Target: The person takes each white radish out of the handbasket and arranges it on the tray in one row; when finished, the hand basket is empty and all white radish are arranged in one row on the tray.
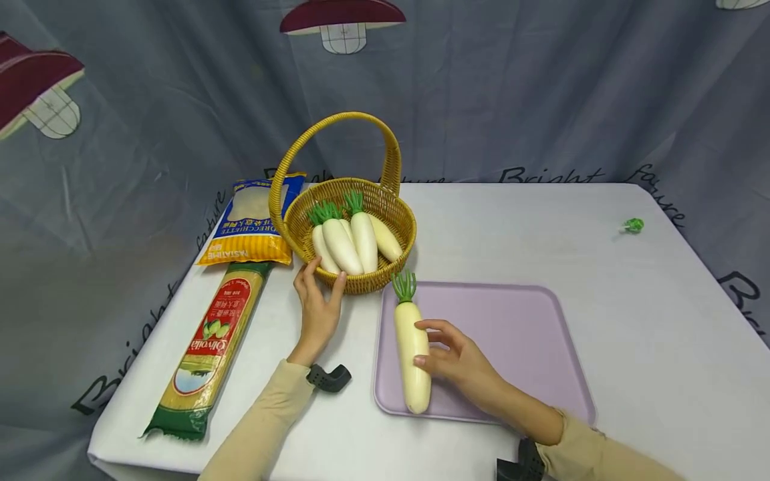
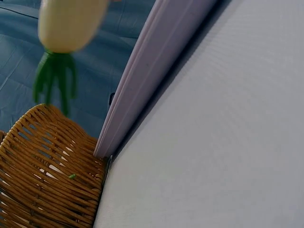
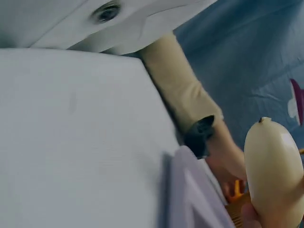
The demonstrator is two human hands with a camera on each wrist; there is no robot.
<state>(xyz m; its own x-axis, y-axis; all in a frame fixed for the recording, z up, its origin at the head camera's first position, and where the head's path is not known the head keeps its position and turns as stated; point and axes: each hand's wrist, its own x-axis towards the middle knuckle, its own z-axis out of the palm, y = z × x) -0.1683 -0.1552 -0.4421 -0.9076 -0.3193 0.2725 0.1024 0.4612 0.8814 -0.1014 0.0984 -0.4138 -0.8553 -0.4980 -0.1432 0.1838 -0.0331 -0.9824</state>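
My right hand holds a white radish with green leaf stubs between thumb and fingers, over the left side of a lilac tray. The radish's rounded end shows in the right wrist view, and its green top in the left wrist view. At the front left of a yellow wicker basket, my left hand grips the rim with thumb and fingers. Inside the basket lie several white radishes. Part of the left hand's grip is hidden in the head view.
Left of the basket lies a blue and yellow pasta bag, and in front of it a long spaghetti packet. A small green leafy piece lies at the far right of the white table. A grey curtain hangs behind.
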